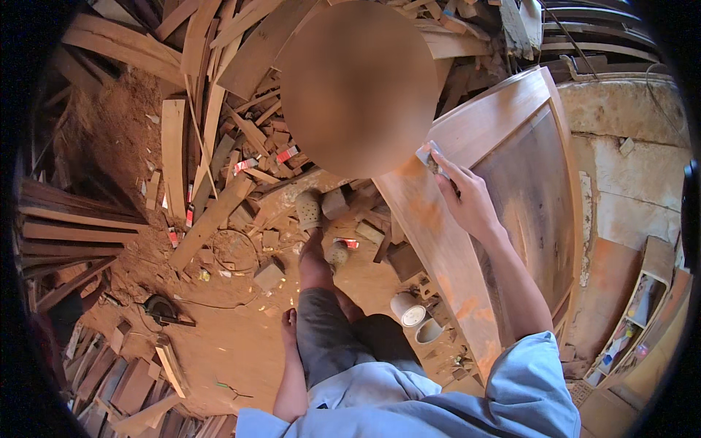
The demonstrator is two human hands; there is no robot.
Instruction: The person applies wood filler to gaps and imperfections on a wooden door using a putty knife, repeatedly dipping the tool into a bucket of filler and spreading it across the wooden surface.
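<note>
My right hand (461, 191) is closed on a small grey sanding pad (428, 155), against the pale frame of a large wooden panel (416, 204) at my right. Orange-brown patches mark the frame, and a darker inset board (526, 212) fills its middle. Low beside my thigh hangs my left hand (289, 325), its fingers curled, with no object visible in it. A big round blur covers the top centre and hides what lies there.
Timber offcuts (248, 124) heap up ahead; boards are stacked left (80, 230) and lower left (131, 387). A circular saw (162, 312) lies on the dusty floor. White cans (409, 310) stand beside the panel; a narrow box of supplies (624, 328) is at far right.
</note>
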